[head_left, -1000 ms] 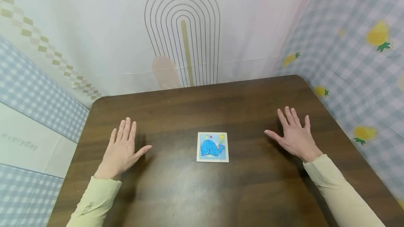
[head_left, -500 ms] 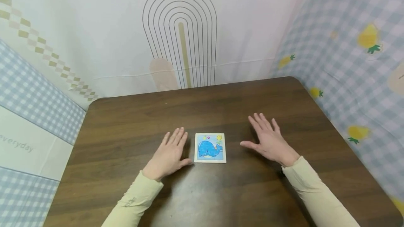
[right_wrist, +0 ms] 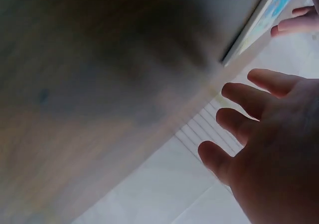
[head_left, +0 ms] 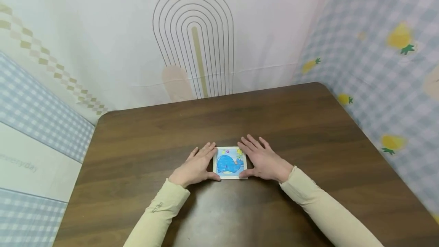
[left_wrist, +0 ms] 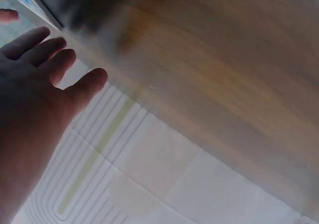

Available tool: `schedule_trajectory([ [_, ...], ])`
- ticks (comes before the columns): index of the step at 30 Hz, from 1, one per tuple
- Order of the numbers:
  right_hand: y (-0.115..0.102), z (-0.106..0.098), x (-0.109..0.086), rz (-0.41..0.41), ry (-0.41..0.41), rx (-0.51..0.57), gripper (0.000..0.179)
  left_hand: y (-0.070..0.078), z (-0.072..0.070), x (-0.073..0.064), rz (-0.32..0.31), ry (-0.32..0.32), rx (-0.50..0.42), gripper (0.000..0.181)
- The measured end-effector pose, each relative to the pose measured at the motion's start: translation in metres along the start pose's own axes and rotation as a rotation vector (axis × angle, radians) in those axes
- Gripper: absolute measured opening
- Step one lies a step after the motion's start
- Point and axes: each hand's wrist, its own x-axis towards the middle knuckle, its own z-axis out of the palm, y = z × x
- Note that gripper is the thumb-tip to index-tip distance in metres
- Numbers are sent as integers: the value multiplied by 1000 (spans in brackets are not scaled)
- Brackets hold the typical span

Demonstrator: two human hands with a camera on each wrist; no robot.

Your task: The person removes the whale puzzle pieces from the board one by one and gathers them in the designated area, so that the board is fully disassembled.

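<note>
A small square whale puzzle point(head_left: 229, 165) with a pale frame lies flat on the brown wooden table point(head_left: 274, 113) in the head view. My left hand point(head_left: 195, 167) is at its left side, fingertips by the top left corner and thumb at the bottom left one. On the opposite side my right hand point(head_left: 265, 163) mirrors this, its thumb overlapping the lower right corner. Both wrist views show fingers extended and somewhat spread, with the puzzle's edge point(left_wrist: 37, 7) just beyond the left fingers point(left_wrist: 60, 59) and again past the right fingers point(right_wrist: 244, 99).
Behind the table hangs a white cloth point(head_left: 113, 48) printed with arches. Blue checked fabric with pineapples point(head_left: 363, 64) borders the right side, and more checked cloth point(head_left: 37, 102) the left. The table's far edge runs along the white cloth.
Both hands have moved inward from opposite sides of the table to the puzzle's left and right edges. The puzzle stays where it was on the table.
</note>
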Motion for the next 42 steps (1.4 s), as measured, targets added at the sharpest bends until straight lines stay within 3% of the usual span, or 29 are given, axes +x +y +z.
schedule_trajectory([
  [5,-1,-2,1,-16,-27,-18,102,11,8,2,-5,34,76,96],
  [14,2,-9,3,-26,-64,-65,97,16,12,-1,-9,90,178,101],
  [21,1,-5,7,-22,-67,-33,96,16,12,-4,-22,92,172,101],
  [30,-17,-4,25,-59,57,-16,76,16,8,-2,-29,87,184,99],
  [42,-25,4,46,-73,41,-13,67,10,10,2,-48,90,212,91],
])
